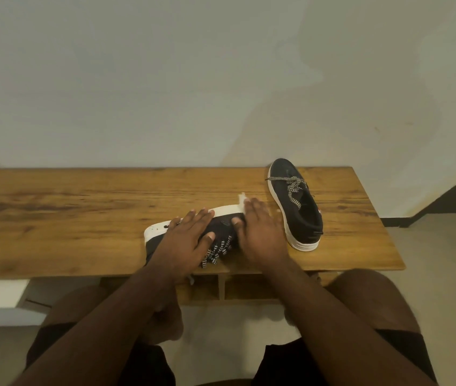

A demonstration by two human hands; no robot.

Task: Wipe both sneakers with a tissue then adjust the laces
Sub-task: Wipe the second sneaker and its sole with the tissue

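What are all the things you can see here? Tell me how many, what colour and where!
sneakers: 2, black with white soles and black-and-white laces; one tipped on its side under the hands near the table's front edge, the other upright on its sole at the right end.
tissue: 1, white, peeking out from under the right hand's fingertips, against the tipped sneaker's sole.
table: 1, brown wood, along the wall.
wall: 1, pale, behind the table.
hands: 2; left hand rests flat on the tipped sneaker, right hand presses the tissue on it.
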